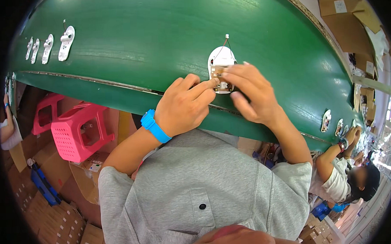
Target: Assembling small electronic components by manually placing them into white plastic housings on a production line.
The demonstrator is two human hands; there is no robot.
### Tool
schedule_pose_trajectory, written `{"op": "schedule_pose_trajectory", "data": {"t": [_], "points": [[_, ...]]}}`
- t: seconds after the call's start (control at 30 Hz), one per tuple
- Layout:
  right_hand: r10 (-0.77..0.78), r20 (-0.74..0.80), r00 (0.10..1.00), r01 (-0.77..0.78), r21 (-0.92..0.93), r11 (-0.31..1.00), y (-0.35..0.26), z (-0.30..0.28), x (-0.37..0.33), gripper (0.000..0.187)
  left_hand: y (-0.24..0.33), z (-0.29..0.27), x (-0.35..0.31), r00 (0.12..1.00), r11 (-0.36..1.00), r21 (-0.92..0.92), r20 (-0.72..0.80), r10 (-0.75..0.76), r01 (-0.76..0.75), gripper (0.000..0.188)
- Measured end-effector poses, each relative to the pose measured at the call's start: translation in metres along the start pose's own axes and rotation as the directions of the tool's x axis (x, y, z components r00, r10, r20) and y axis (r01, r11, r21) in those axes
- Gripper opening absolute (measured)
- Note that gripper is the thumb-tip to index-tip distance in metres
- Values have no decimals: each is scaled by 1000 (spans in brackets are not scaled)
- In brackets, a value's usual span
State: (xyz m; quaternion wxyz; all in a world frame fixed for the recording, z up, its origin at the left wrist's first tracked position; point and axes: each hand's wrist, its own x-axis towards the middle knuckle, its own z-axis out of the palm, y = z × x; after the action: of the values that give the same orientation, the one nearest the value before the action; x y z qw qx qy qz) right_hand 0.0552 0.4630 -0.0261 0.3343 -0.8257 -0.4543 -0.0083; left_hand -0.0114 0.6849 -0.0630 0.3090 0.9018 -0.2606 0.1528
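Mostly a curved green bench fills the view, its far ends bent by the lens. Fingers hide the lower half of a small white oval part lying on it near its front edge; thin wires rise from its top. Pink plastic baskets sit below, contents unclear. The left hand, fingers curled, presses its index fingertip on the part. The right hand pinches the part's lower end.

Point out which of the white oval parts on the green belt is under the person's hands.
It is the white oval part at the belt's middle, with thin wires at its top; both the left hand and right hand touch it. The others lie untouched at far left and far right.
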Motion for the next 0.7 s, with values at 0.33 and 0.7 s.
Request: {"op": "schedule_pose_trajectory", "data": {"t": [0.33, 0.7], "points": [[-142, 4, 990, 142, -85, 986, 24, -8, -20, 30, 15, -3, 1, 994, 995, 103, 103, -20, 9, 45], [-131, 13, 991, 132, -79, 988, 28, 0, -27, 28, 28, 7, 0, 992, 986, 156, 101, -76, 60, 47]]}}
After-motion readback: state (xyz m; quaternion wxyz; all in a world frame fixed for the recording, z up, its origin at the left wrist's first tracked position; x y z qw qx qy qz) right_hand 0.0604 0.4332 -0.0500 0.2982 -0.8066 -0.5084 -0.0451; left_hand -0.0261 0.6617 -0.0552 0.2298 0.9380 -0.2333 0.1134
